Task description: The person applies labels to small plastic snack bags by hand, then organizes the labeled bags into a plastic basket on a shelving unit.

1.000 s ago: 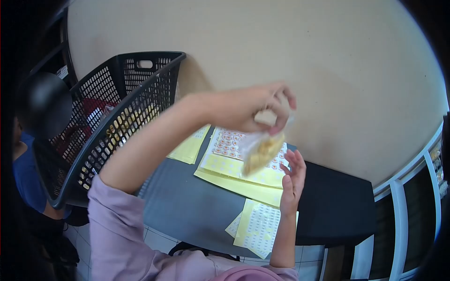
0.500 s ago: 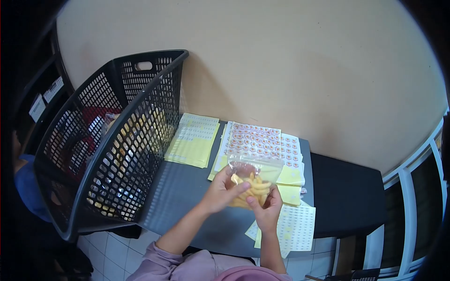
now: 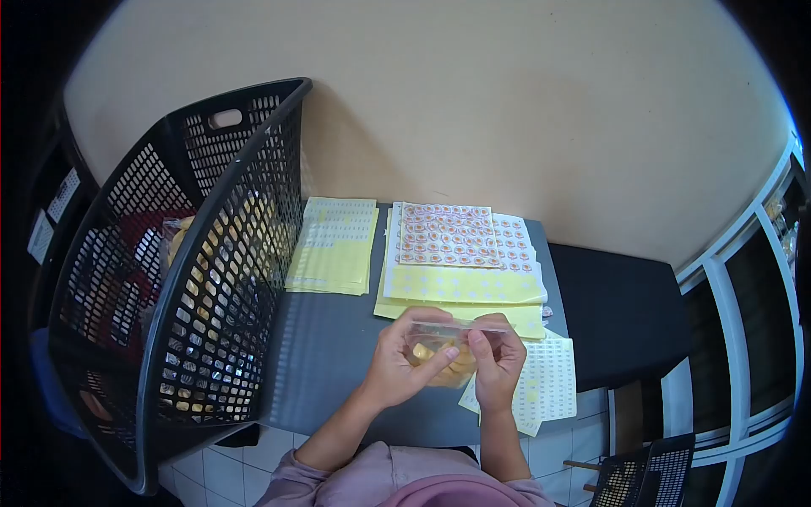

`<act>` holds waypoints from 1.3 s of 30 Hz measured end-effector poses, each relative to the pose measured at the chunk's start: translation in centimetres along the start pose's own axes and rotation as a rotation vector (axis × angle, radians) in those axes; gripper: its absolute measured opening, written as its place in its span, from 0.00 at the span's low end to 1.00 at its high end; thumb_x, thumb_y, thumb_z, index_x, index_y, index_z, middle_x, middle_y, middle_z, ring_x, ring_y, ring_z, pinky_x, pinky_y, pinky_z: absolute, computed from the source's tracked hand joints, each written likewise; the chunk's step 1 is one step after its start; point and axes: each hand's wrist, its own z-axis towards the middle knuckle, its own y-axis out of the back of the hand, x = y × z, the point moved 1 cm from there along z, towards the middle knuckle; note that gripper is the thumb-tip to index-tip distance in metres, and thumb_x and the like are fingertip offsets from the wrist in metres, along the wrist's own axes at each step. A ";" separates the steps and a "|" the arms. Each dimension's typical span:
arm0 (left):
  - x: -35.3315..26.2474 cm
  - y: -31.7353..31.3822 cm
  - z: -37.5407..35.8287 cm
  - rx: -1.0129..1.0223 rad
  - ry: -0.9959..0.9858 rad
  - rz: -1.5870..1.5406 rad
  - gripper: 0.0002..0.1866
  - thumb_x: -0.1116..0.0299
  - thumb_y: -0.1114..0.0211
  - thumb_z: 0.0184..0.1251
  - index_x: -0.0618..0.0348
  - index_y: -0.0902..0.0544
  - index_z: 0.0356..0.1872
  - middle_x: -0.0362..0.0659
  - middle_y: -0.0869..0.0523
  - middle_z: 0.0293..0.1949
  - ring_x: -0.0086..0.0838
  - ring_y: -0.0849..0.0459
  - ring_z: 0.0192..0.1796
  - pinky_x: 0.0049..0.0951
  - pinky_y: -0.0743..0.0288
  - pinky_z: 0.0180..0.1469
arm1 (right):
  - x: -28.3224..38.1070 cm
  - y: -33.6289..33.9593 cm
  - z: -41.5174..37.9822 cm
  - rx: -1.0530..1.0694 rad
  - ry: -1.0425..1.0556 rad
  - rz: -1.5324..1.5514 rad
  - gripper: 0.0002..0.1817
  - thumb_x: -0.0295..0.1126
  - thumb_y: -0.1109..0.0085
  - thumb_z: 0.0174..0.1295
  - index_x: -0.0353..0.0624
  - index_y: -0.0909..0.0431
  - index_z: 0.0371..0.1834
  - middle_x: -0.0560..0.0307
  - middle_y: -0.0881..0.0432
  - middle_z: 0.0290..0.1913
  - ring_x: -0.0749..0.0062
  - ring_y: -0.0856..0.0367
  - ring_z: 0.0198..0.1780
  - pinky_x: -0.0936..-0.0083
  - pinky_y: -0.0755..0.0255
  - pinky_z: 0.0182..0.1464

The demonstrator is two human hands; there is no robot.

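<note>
Between my two hands is a clear zip bag point(image 3: 444, 369) with yellow, curved pieces inside, held low over the front of the grey table. My left hand point(image 3: 409, 359) grips the bag's left side, its thumb across the front. At the right top corner, my right hand point(image 3: 497, 355) pinches the bag near its zip edge. Just beyond the hands lie sheets of red-and-white round stickers point(image 3: 445, 235) on yellow backing sheets. More printed label sheets point(image 3: 549, 380) lie to the right of my right hand.
A large black plastic basket point(image 3: 221, 203) with filled bags inside stands at the left. Yellow label sheets point(image 3: 331, 253) lie beside it on the grey table point(image 3: 325, 346). A black-covered surface point(image 3: 621, 313) adjoins the right side, and a wall rises behind.
The bag has come lower and closer to me, its top tilted down. My right hand has moved up to the bag's top edge. The view has shifted slightly.
</note>
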 end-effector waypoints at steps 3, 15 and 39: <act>-0.1 0.3 0.3 -0.035 -0.013 -0.016 0.17 0.79 0.37 0.53 0.64 0.29 0.44 0.40 0.21 0.35 0.21 0.22 0.40 0.22 0.28 0.44 | 0.0 -0.5 0.1 0.016 0.027 0.017 0.03 0.23 0.43 0.55 0.37 0.26 0.32 0.59 0.25 0.32 0.81 0.27 0.35 0.85 0.34 0.39; -0.2 0.6 0.7 -0.014 -0.107 0.067 0.21 0.81 0.37 0.52 0.63 0.33 0.47 0.43 0.20 0.30 0.21 0.21 0.36 0.20 0.28 0.40 | 0.1 -0.9 0.3 0.018 0.125 -0.032 0.04 0.22 0.40 0.51 0.38 0.24 0.30 0.56 0.22 0.30 0.75 0.25 0.34 0.81 0.33 0.38; 1.3 -1.1 0.8 -0.099 -0.279 0.186 0.22 0.80 0.36 0.51 0.62 0.39 0.44 0.45 0.21 0.28 0.22 0.21 0.32 0.20 0.28 0.37 | -0.2 0.3 0.5 -0.004 0.200 -0.081 0.04 0.22 0.40 0.51 0.37 0.24 0.30 0.53 0.22 0.28 0.73 0.24 0.31 0.81 0.31 0.35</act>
